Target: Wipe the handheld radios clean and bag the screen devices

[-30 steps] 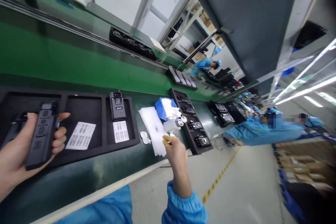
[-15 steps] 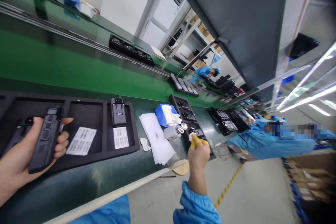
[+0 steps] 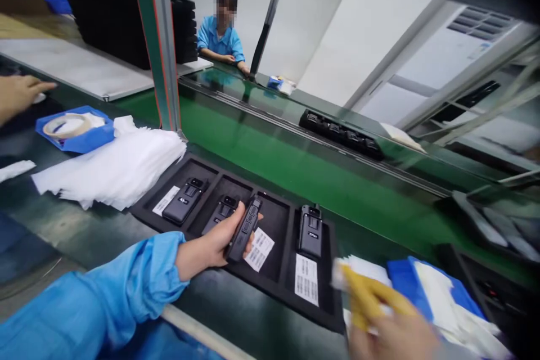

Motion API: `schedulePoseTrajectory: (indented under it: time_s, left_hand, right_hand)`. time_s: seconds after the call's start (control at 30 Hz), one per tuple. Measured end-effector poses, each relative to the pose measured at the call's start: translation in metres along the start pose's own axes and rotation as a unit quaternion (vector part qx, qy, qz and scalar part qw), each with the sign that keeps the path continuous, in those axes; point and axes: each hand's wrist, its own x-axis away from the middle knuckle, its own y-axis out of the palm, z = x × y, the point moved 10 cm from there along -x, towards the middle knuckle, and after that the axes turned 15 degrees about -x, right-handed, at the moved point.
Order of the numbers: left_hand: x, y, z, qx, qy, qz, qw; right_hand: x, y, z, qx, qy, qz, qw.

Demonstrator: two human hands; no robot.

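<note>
Over the last half second the view swung left, and the right hand [image 3: 396, 332], with yellow finger covers [image 3: 363, 292], came back from the tray at the far right to the near right corner of the black tray [image 3: 274, 211]. Its fingertips seemed pinched on a small white wad [image 3: 339, 274], though blur hid the exact hold. That put both hands about the same tray, with the wad apart from the black device [image 3: 244, 230], so contact between the two had apparently not yet begun. The device was where it had been, gripped in the left hand [image 3: 215, 242], thumb along its left side and fingers curled round its right; it hung over the tray's near edge, before the second and third compartments, left of a label sheet [image 3: 260, 250]. Its long axis slanted from near left to far right, top end far, buttons facing up toward the head.
</note>
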Motion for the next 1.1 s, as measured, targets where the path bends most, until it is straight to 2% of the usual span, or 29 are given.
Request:
schedulePoseTrajectory:
  time_s: [0.03, 0.1, 0.13, 0.2, 0.3, 0.43, 0.63, 0.83, 1.1]
  left_hand:
    - [0.001, 0.001, 0.000, -0.001, 0.000, -0.001, 1.000]
    - [0.000, 0.002, -0.001, 0.001, -0.001, -0.005, 1.000]
    - [0.000, 0.002, -0.001, 0.004, -0.001, -0.007, 1.000]
    - [-0.002, 0.003, -0.002, 0.014, -0.003, -0.012, 1.000]
    - [-0.004, 0.003, -0.004, 0.029, -0.006, -0.014, 0.999]
    - [-0.004, 0.005, -0.004, 0.034, -0.009, -0.013, 0.999]
    - [-0.002, 0.006, -0.005, 0.043, -0.021, -0.001, 0.999]
    - [-0.001, 0.007, -0.002, 0.031, -0.006, -0.003, 0.999]
    - [0.000, 0.008, -0.004, 0.036, -0.022, 0.005, 0.999]
  right_hand:
    - [-0.004, 0.027, -0.035, -0.029, -0.071, -0.043, 0.996]
    - [-0.015, 0.059, -0.087, -0.068, -0.136, -0.052, 0.987]
    - [-0.020, 0.071, -0.106, -0.090, -0.152, -0.053, 0.983]
    - [-0.031, 0.085, -0.123, -0.122, -0.125, -0.043, 0.984]
    - [-0.034, 0.095, -0.128, -0.140, -0.094, -0.052, 0.984]
    - [-0.026, 0.095, -0.134, -0.163, -0.120, -0.063, 0.977]
    - [-0.036, 0.096, -0.128, -0.141, -0.105, -0.046, 0.983]
    - [-0.027, 0.098, -0.129, -0.167, -0.086, -0.047, 0.981]
    - [-0.031, 0.095, -0.125, -0.155, -0.072, -0.036, 0.985]
